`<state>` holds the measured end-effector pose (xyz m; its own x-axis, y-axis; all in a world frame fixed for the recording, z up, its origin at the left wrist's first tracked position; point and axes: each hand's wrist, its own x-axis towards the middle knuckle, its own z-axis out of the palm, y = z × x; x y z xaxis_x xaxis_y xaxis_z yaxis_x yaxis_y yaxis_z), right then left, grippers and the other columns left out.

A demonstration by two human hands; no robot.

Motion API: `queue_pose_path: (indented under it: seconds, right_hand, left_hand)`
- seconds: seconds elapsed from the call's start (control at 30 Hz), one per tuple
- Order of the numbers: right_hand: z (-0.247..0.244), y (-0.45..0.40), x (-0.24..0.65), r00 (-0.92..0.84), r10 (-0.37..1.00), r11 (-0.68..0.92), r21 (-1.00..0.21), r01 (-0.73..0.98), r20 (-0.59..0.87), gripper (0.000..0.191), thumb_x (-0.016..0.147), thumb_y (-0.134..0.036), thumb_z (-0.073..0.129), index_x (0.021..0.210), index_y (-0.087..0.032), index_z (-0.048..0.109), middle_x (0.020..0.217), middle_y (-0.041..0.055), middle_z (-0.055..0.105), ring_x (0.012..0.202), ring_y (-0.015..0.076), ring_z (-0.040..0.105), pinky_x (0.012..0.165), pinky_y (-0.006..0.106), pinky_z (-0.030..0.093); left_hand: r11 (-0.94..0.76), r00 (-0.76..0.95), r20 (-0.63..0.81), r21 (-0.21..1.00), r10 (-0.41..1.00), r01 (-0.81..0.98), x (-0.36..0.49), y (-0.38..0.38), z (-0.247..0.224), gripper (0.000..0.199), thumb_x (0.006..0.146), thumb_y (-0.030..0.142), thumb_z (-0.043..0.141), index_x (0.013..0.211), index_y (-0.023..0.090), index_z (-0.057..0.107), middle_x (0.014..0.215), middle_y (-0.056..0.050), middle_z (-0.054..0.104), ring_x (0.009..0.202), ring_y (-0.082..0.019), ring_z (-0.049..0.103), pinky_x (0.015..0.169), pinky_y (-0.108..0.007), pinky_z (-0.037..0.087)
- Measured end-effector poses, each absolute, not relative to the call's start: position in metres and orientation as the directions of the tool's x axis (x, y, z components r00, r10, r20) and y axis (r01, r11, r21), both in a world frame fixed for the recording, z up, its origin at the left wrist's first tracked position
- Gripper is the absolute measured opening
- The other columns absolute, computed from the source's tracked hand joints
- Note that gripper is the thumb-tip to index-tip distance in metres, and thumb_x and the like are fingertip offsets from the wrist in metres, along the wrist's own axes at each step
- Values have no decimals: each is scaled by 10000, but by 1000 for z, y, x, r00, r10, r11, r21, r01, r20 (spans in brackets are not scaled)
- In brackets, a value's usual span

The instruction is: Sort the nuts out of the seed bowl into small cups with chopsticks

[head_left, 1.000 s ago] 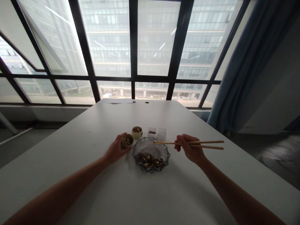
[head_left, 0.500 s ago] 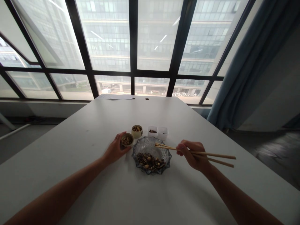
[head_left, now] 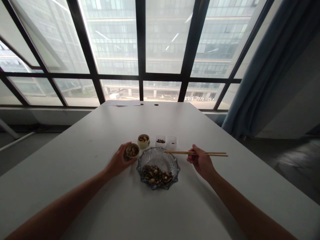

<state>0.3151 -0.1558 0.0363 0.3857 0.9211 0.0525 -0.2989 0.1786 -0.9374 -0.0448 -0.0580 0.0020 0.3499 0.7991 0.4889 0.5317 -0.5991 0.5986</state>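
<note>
My left hand (head_left: 120, 156) is wrapped round a small round cup (head_left: 132, 150) of nuts or seeds, just left of the glass bowl. In my right hand (head_left: 201, 161) is a pair of chopsticks (head_left: 177, 152), lying nearly level. Their tips are over the far part of the scalloped glass bowl (head_left: 142, 161); whether they pinch anything is too small to tell. Dark seeds and paler nuts (head_left: 156, 175) lie mixed in the near half of that bowl. A second small round cup (head_left: 143, 145), cream-coloured, stands behind it with nuts inside.
Two small white square containers (head_left: 171, 146) stand side by side behind the bowl; the left one holds dark seeds, the right one a little dark bit. Papers (head_left: 125, 103) lie at the white table's (head_left: 105, 213) far edge. Windows and a blue curtain (head_left: 252, 90) are beyond.
The chopsticks have come together, from slightly spread to nearly parallel and level. My right hand has turned, with the tips still over the bowl. My left hand keeps the cup.
</note>
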Motion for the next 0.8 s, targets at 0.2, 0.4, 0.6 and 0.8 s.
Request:
queue_pose_path:
  seconds: [0.2, 0.4, 0.6, 0.8]
  right_hand:
    - [32, -152, 318, 349, 936, 169, -929, -328, 47, 431, 717, -559, 804, 630, -169, 643, 470, 25, 607, 397, 135, 544, 376, 255, 464]
    - [32, -152, 313, 324, 943, 178, -941, -289, 78, 452, 731, -591, 779, 638, -174, 632, 459, 30, 604, 398, 148, 558, 380, 268, 472]
    - [40, -159, 297, 370, 886, 344, -932, -117, 280, 513, 730, -658, 766, 636, -165, 662, 479, 38, 627, 422, 150, 574, 389, 263, 469]
    - [47, -170, 281, 375, 864, 399, -911, -105, 335, 484, 769, -652, 743, 669, -180, 700, 497, 36, 635, 450, 163, 582, 420, 283, 474]
  left_hand:
    - [-618, 374, 492, 602, 786, 506, -44, -57, 4, 683, 778, 416, 735, 1389, 235, 490, 1341, -111, 602, 1210, -281, 614, 1009, -422, 531]
    - [-619, 372, 495, 610, 785, 495, -44, -55, 3, 703, 780, 431, 736, 1407, 230, 489, 1365, -120, 600, 1224, -285, 610, 1009, -424, 532]
    - [-590, 322, 498, 614, 805, 524, -45, -52, -2, 744, 768, 476, 741, 1408, 197, 483, 1397, -148, 592, 1260, -305, 598, 1053, -460, 504]
    - [-543, 263, 481, 658, 836, 522, -44, -51, -5, 711, 780, 477, 730, 1385, 187, 493, 1329, -147, 650, 1201, -300, 642, 1022, -474, 524]
